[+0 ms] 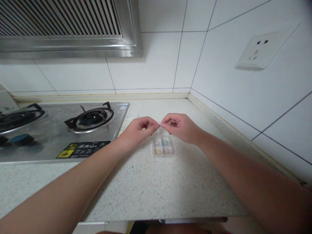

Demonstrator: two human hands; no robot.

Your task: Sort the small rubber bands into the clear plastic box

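Note:
My left hand point(138, 130) and my right hand point(179, 127) meet above the counter, thumb and forefinger of each pinched together. Between the fingertips runs a thin pale strand point(159, 123) with a small reddish bit on it. It is too small to tell its kind. Just below the hands a clear plastic compartment box point(163, 156) sits on the counter. Small coloured pieces lie in its compartments, yellow, pinkish and greenish, some looking like rings. The hands partly cover the area behind the box.
On the left is a steel gas stove point(52, 130) with burners and a knob point(23, 139). A range hood point(73, 48) hangs above it. The speckled counter point(146, 188) meets tiled walls; a socket point(264, 48) is on the right wall. A clear flat piece point(133, 115) lies beside the stove.

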